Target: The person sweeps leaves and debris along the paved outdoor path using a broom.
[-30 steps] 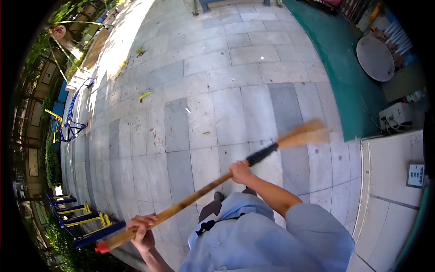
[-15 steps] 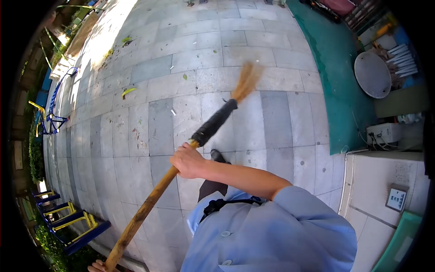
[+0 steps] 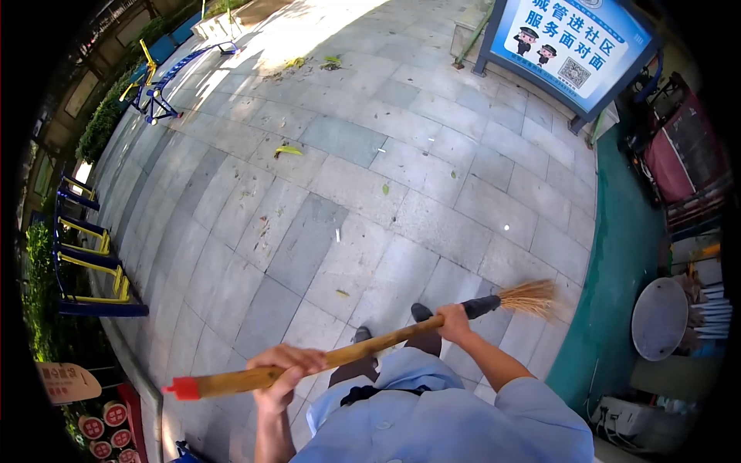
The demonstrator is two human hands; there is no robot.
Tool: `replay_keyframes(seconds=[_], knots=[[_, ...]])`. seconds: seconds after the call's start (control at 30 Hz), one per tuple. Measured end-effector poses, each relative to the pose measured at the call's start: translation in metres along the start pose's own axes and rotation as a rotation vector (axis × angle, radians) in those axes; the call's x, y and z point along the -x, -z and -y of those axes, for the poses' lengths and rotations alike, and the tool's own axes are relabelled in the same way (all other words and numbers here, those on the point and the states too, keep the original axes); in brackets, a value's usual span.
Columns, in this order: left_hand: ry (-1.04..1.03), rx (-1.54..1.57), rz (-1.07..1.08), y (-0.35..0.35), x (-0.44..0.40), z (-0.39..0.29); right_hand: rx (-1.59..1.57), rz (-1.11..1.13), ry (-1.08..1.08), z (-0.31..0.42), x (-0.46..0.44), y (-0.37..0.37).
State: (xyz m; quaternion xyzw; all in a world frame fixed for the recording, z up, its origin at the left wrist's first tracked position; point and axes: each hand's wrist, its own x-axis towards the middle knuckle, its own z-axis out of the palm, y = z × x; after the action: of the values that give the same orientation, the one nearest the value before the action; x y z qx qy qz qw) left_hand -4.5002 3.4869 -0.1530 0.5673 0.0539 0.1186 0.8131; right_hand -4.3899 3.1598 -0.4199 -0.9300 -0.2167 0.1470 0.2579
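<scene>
A broom with a long wooden handle (image 3: 386, 340) lies across the front of my body. Its straw bristles (image 3: 529, 299) are at the right, beyond a black-wrapped section (image 3: 482, 307). My right hand (image 3: 453, 322) is closed round the handle beside the black wrap. Nearer the red-tipped end (image 3: 184, 388), my left hand (image 3: 285, 376) grips the handle. Beyond the broom, a yellow-green leaf (image 3: 288, 150), small white scraps (image 3: 337, 235) and dry bits lie on the grey paving (image 3: 432, 231).
Blue-and-yellow exercise equipment (image 3: 96, 258) stands at the left. A framed blue sign (image 3: 567, 50) is at the upper right. Along the right side are a green ground strip (image 3: 617, 255), a round grey disc (image 3: 660, 319) and a white box with cables (image 3: 617, 415).
The bristles have swung right and closer to my body, and the handle now lies flatter. My left hand has come up into fuller view. The view has turned, bringing in the blue sign.
</scene>
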Motion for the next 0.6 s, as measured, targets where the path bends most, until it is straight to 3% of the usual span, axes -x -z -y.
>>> replay_keyframes(seconds=[0.1, 0.17, 0.27, 0.43, 0.6], knots=[[-0.176, -0.187, -0.197, 0.002, 0.024, -0.027, -0.048, 0.120, 0.187, 0.026, -0.063, -0.022], [-0.217, -0.359, -0.336, -0.019, 0.052, -0.053, -0.043, 0.041, 0.401, 0.059, -0.095, -0.025], [-0.262, -0.454, -0.437, -0.046, 0.091, -0.077, -0.129, 0.187, 0.564, 0.105, -0.137, -0.006], [-0.374, -0.677, -0.565, -0.116, 0.109, -0.067, -0.229, 0.145, 0.771, 0.127, -0.187, 0.014], [-0.521, -0.525, -0.812, -0.160, 0.184, -0.050, -0.198, 0.123, 0.968, 0.124, -0.147, 0.057]])
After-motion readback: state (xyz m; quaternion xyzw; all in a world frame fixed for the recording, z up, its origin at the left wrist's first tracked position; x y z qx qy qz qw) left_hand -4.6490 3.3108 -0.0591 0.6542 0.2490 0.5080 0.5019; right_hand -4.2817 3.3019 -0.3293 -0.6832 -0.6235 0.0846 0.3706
